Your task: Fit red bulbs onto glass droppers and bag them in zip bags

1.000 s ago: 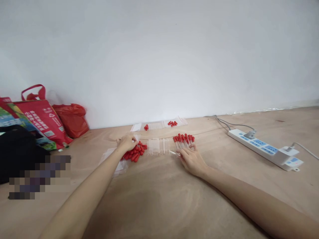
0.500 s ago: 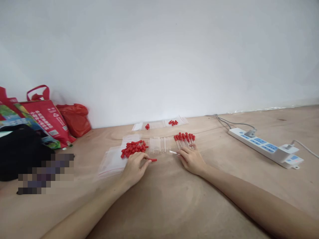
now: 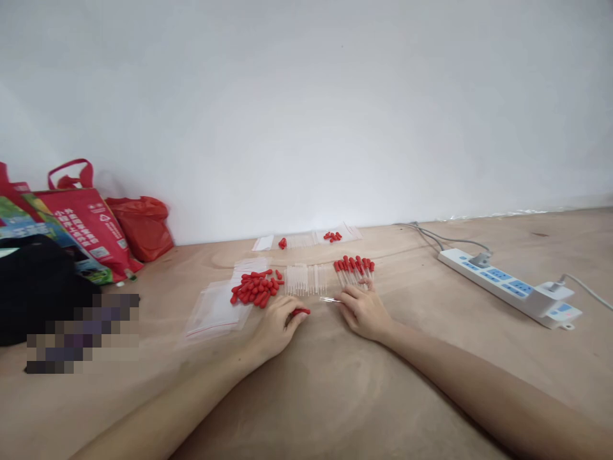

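The left hand is pinching a red bulb, soft and light, against the table; the right hand is pinching a glass tube, probably brittle and slippery, best gripped mid-shaft.

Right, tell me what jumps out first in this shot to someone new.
The red caps heaped mid-table, left of a row of clear tubes and a row of capped droppers. Just in front, the left hand pinches one red cap, and the right hand holds a clear tube. A white power strip lies to the right, red bags at far left.
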